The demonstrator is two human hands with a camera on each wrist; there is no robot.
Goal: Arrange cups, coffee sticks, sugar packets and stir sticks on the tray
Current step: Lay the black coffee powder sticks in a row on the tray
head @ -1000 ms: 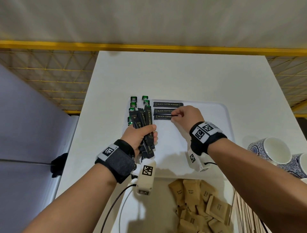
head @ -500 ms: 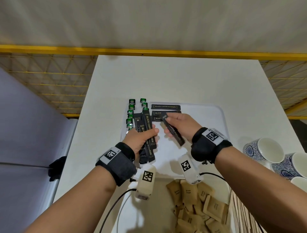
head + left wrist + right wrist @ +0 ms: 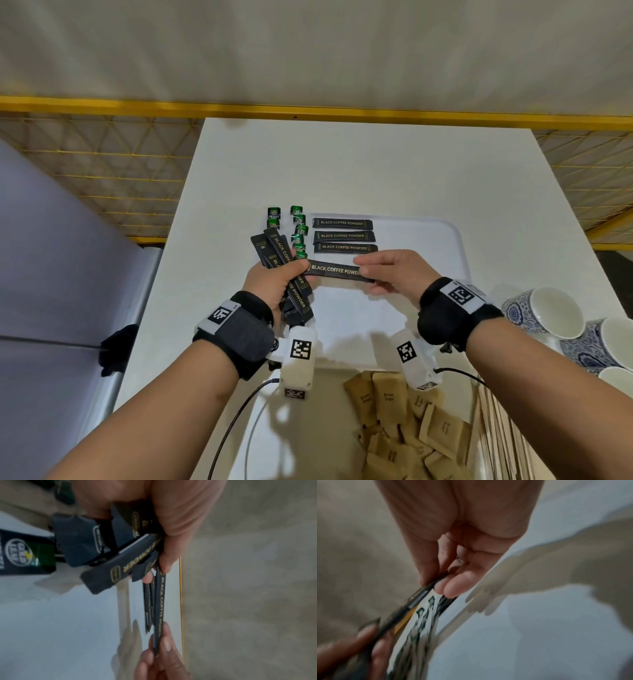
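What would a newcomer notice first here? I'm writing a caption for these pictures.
First, the black coffee stick held level between both hands above the white tray: the right hand pinches one end, and the left hand also grips a fanned bundle of sticks. Behind it, three sticks lie in a neat row on the tray, beside green packets.

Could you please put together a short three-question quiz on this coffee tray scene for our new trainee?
1. True or false: three coffee sticks already lie in a row on the tray.
2. Which hand grips the bundle of sticks? A) left hand B) right hand
3. Fill in: the right hand pinches one end of a single ____.

Key: 1 true; 2 A; 3 coffee stick.
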